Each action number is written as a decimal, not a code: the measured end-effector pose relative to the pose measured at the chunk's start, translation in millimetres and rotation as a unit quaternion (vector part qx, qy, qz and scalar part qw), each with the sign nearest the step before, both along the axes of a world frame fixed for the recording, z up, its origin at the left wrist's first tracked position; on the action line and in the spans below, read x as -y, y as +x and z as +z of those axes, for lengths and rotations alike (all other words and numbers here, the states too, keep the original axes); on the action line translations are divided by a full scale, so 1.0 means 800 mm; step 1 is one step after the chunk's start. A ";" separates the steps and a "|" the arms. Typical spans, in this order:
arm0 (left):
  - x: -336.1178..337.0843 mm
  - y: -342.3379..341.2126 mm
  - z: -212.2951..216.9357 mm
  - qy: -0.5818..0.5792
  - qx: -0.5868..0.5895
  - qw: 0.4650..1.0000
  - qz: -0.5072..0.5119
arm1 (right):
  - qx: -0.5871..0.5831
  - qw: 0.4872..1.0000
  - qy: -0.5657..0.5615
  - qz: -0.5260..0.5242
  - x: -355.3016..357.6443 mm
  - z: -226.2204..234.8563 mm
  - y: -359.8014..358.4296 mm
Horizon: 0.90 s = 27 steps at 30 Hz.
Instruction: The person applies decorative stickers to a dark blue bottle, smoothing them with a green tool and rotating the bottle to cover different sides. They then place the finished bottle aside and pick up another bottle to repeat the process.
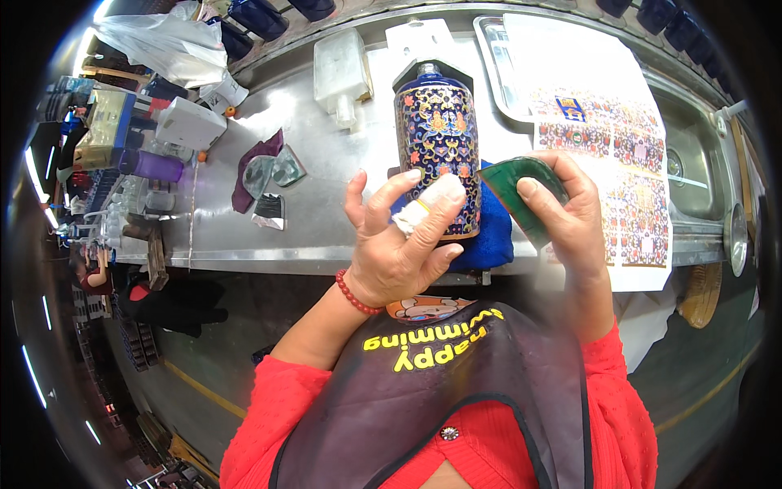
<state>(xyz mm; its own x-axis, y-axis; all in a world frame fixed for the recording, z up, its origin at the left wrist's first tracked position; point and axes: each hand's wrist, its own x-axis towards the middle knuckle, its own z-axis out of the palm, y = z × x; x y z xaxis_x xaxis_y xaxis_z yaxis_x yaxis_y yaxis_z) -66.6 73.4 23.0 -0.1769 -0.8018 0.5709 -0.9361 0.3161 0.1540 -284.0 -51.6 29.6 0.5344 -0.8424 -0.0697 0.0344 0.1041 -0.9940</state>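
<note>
A dark blue bottle (440, 134) with a colourful floral pattern lies in front of me, its neck pointing away. Under its near right side is a bright blue cloth (493, 228). My left hand (403, 232) is over the bottle's lower left part, its fingers spread. White tape wraps one finger, and a red bead bracelet circles the wrist. Whether the fingertips press on the bottle I cannot tell. In my right hand (570, 208) is a dark green, flat scraper (521, 191), pinched between thumb and fingers, its edge close to the bottle's right side.
Patterned decal sheets (639, 175) cover the right of the metal table, beside a sink (692, 163). A clear plastic bottle (338, 69) stands behind at left. Nearer lie a purple cloth (257, 163) and a translucent greenish piece (287, 167). Boxes and a purple bottle (151, 165) crowd the far left.
</note>
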 end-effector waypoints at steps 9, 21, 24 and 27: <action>0.027 0.009 0.018 0.025 0.038 0.999 0.010 | 0.013 0.997 -0.076 -0.020 0.002 0.003 0.007; 0.083 0.049 0.030 0.015 0.014 1.000 0.020 | -0.011 0.994 -0.107 -0.011 0.016 0.006 0.013; 0.092 0.054 0.031 0.013 0.010 1.000 0.018 | -0.022 0.988 -0.150 0.001 0.023 0.013 0.020; 0.099 0.056 0.030 0.003 -0.008 1.000 0.005 | -0.028 0.974 -0.227 0.007 0.033 0.023 0.028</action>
<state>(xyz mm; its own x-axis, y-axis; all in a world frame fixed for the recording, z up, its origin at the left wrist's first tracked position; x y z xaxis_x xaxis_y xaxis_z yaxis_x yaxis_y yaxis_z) -22.0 -5.5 47.2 -0.1599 -0.8065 0.5692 -0.9364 0.3065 0.1712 -261.7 -78.1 47.6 0.5521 -0.7859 0.2784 -0.0195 -0.3460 -0.9380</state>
